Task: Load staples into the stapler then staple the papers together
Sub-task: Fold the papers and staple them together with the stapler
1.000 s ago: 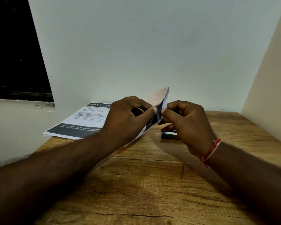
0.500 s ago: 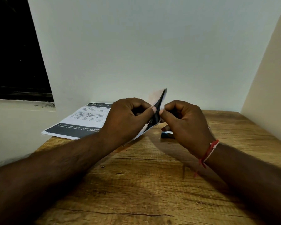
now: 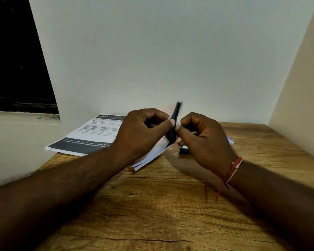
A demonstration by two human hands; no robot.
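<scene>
Surface (image 3: pixel 161 205): wood-grained, brown, occupying the whole foreground; both forearms are extended over it.
Wrist thread (image 3: pixel 233 169): red and white, tied round the right wrist, with a loose end hanging down.
Left hand (image 3: pixel 143 131): raised above the surface; grip clenched on the held papers, which are pinched between the thumb and the curled fingers.
Right hand (image 3: pixel 205 142): raised just beside the left; grip closed on the same papers, whose edge is pinched by the thumb and fingertips.
Held papers (image 3: pixel 152 154): kept off the surface between the two hands, seen nearly edge-on; the lower corner is white, the upper part dark and blurred.
Dark teal object (image 3: pixel 183 150): laid on the surface, mostly hidden behind the right hand; its kind cannot be told.
Small white and purple box (image 3: pixel 231 140): laid on the surface, partly hidden by the right hand.
Printed sheet (image 3: pixel 91 136): laid flat at the far left corner of the surface, overhanging its edge.
Wall (image 3: pixel 170 60): pale, plain, met by the far edge of the surface.
</scene>
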